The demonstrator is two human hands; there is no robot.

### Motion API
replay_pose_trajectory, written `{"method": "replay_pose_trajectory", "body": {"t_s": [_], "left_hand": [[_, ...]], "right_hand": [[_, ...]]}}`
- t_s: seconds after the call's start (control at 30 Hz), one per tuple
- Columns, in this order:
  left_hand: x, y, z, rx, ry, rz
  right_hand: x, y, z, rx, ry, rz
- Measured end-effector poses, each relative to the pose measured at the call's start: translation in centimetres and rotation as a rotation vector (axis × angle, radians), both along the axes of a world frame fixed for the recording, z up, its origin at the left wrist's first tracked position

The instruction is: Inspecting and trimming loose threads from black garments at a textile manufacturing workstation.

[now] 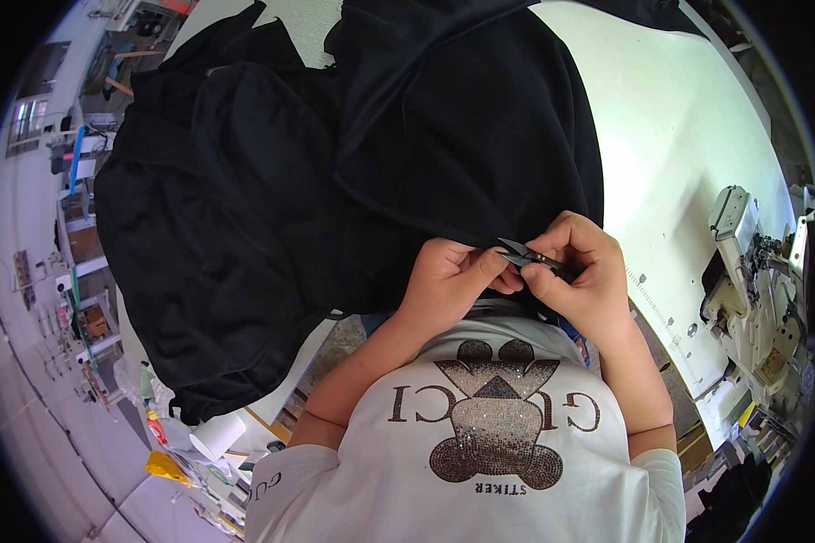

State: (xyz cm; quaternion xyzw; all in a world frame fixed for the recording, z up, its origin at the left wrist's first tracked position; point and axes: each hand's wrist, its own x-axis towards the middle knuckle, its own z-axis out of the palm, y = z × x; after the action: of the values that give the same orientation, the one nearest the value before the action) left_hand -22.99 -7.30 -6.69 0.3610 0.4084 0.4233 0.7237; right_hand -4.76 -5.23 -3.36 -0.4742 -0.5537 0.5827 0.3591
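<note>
A large piece of black fabric point(462, 127) spreads over the table and hangs toward me over its near edge. My left hand point(457, 279) pinches the fabric's near edge between thumb and fingers. Close beside it, my right hand point(581, 270) is closed around a small pair of dark thread snips point(530, 256). The blades point left and lie right at my left thumb and fingertips. Whether a thread sits between the blades is too small to tell.
The white table point(670, 118) shows its surface to the right of the fabric. A sewing machine point(743, 262) stands at its right end. At lower left are a white cylinder point(217, 436) and a yellow item point(167, 467). Shelving point(86, 262) lines the left side.
</note>
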Motion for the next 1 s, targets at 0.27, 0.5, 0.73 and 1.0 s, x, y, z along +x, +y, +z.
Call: {"method": "replay_pose_trajectory", "body": {"t_s": [0.27,0.5,0.73,1.0], "left_hand": [[-0.01,-0.11,0.14,-0.025,-0.022,0.001],[0.07,-0.13,0.28,-0.030,-0.032,0.008],[0.03,-0.09,0.34,-0.016,-0.024,0.012],[0.03,-0.16,0.48,-0.013,-0.031,0.017]], "right_hand": [[0.37,-0.10,-0.56,0.013,-0.010,0.000],[0.15,-0.21,-0.19,-0.004,0.009,-0.013],[0.35,-0.43,-0.51,0.004,0.037,-0.011],[0.37,-0.48,-0.35,-0.038,0.052,-0.023]]}}
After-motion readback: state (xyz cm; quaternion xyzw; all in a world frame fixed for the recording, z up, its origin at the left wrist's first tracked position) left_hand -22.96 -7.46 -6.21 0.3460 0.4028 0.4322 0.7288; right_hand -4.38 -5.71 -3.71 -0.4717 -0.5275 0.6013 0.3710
